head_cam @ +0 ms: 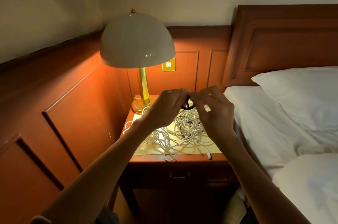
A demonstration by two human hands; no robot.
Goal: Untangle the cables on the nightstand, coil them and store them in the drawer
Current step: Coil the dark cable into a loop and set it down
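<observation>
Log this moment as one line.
left hand, right hand: both hold black cable | white cables: tangled on nightstand | drawer: shut

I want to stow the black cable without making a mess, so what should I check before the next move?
1. Grip on black cable: ok, the left hand and right hand both pinch it above the nightstand.
2. Black cable coiled: cannot tell, only one loop shows under the fingers.
3. Black cable free of the white cables: cannot tell, the hands hide where they might cross.
4. Drawer open: not ok, it is shut.
5. White cables untangled: not ok, they lie in a heap.
6. Front edge: not ok, a white plug and a loop reach it.
</observation>
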